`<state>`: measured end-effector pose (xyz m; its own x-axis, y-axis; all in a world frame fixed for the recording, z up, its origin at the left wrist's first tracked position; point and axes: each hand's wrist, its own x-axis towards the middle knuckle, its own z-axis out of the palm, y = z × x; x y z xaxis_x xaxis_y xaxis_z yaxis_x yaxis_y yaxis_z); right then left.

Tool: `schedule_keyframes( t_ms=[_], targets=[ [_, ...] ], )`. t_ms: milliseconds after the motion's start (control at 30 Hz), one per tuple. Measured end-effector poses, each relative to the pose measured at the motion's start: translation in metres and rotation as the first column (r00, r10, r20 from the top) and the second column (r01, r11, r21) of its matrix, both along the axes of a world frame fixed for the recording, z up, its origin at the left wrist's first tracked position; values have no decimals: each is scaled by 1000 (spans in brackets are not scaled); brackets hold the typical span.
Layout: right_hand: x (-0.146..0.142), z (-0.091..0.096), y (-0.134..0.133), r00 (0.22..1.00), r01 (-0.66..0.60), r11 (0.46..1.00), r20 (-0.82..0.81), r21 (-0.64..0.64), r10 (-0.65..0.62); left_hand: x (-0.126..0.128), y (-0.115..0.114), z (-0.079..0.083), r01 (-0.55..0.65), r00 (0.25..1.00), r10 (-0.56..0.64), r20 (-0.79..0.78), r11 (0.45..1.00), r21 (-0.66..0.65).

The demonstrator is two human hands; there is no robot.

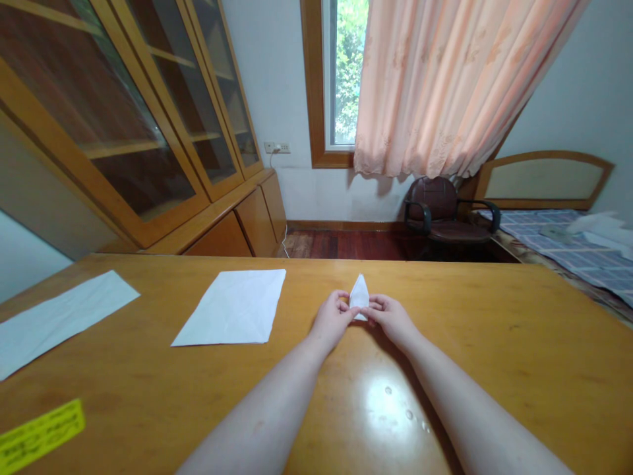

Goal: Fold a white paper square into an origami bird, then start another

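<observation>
A small white folded paper piece [359, 293] with a pointed top stands near the middle of the wooden table [494, 343]. My left hand [332, 319] pinches its lower left edge. My right hand [391, 318] pinches its lower right edge. Both hands have their fingers closed on the paper, and both forearms reach in from the near edge.
A creased white square sheet [232, 307] lies flat to the left of my hands. A longer white sheet [54, 320] lies at the far left, and a yellow label [39, 435] at the near left. Beyond the table stand a glass-door cabinet [123, 132], a dark chair [440, 211] and a bed [568, 244].
</observation>
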<state>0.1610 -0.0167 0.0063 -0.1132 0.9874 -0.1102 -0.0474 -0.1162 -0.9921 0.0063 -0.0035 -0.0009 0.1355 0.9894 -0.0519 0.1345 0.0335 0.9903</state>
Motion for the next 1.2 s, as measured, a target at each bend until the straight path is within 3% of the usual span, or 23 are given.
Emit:
schedule_keyframes(
  t_ms=[333, 600, 767, 900, 1033, 1200],
  targets=[
    [1, 2, 0, 994, 0, 1000, 113, 27, -3, -4, -2, -4, 120, 991, -116, -71, 992, 49],
    [3, -5, 2, 990, 21, 999, 138, 43, -27, -3, -6, 8, 182, 982, -178, -69, 981, 67],
    [3, -5, 1, 985, 5, 999, 171, 47, -13, -4, -3, 1, 171, 981, -159, -111, 980, 106],
    [1, -2, -1, 995, -58, 998, 86, 19, 56, -5, 0, -3, 125, 983, -105, -149, 983, 134],
    [0, -1, -2, 991, -134, 991, -6, -7, 133, -5, 1, -1, 53, 994, -40, -99, 990, 131],
    [1, -3, 0, 997, -72, 997, -11, 2, 72, -4, 1, 1, 58, 998, -58, -4, 992, 111]
  ],
)
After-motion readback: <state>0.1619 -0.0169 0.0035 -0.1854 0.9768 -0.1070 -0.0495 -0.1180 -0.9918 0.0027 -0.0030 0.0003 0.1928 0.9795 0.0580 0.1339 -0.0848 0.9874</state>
